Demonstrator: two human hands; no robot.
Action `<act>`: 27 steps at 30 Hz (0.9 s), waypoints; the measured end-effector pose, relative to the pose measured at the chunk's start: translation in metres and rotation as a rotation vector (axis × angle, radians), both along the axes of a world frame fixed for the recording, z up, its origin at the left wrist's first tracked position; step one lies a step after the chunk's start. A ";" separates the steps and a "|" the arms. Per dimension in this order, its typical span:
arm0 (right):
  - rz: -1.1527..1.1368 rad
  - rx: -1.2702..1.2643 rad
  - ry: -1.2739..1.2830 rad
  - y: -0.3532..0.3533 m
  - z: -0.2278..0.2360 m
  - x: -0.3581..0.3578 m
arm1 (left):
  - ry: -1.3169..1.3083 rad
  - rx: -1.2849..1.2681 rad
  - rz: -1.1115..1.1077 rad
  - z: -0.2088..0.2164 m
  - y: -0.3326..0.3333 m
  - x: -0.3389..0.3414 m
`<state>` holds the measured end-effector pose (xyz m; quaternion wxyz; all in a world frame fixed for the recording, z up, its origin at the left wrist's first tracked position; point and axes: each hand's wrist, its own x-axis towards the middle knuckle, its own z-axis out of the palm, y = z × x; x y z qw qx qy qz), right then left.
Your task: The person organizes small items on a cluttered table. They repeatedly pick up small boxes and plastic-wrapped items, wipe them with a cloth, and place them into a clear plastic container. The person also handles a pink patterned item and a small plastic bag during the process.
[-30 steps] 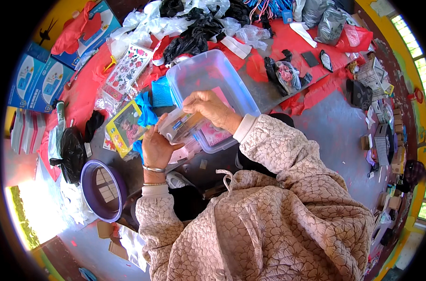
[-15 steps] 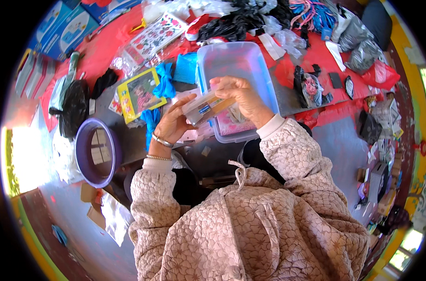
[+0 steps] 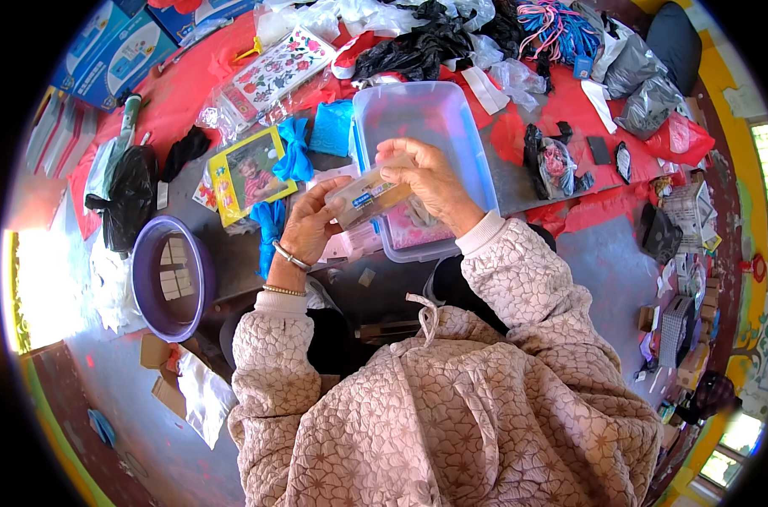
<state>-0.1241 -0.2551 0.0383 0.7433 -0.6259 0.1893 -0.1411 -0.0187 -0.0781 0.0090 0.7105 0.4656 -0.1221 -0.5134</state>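
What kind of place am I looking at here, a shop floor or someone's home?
Probably a small packing or craft workspace on the floor, not a factory line. A red cloth strewn with plastic bags, a clear plastic bin and stacked cartons suggest hand-sorting small goods.

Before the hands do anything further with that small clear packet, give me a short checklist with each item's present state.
1. Small clear plastic packet held by both hands: ok, left hand and right hand grip its ends.
2. Packet clear of the table: ok, lifted above it.
3. Translucent rectangular plastic tub within reach: ok, directly under the right hand.
4. Room in the tub: ok, far half bare, pink items at the near end.
5. Packet sealed: cannot tell.
6. Round purple plastic basin out of the way: ok, off to the left.
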 end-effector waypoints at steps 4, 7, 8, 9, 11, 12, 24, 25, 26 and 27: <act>0.024 0.002 0.038 0.000 0.003 0.001 | 0.001 0.012 0.022 0.000 0.000 -0.001; 0.038 -0.087 0.079 0.000 0.003 0.002 | 0.047 -0.015 0.038 -0.001 0.000 -0.003; 0.033 -0.125 0.083 0.001 0.003 0.003 | 0.064 -0.032 0.042 0.000 0.000 -0.003; 0.025 -0.149 0.093 0.001 0.003 0.003 | 0.083 -0.042 0.043 0.000 0.001 -0.004; 0.007 -0.198 0.116 0.001 0.003 0.003 | 0.122 -0.064 0.042 0.000 0.000 -0.005; 0.002 -0.185 0.112 0.000 0.000 0.003 | 0.160 -0.069 0.054 -0.002 0.001 -0.005; -0.133 -0.234 0.156 -0.009 -0.016 0.003 | -1.118 0.169 0.355 0.011 -0.009 -0.003; -0.135 -0.247 0.169 -0.009 -0.015 0.005 | -1.407 0.267 0.289 0.025 -0.010 -0.009; -0.139 -0.264 0.181 -0.007 -0.008 0.007 | -1.695 0.358 0.213 0.040 -0.014 -0.016; -0.153 -0.306 0.230 -0.002 0.000 0.006 | -1.983 0.445 0.126 0.046 -0.016 -0.021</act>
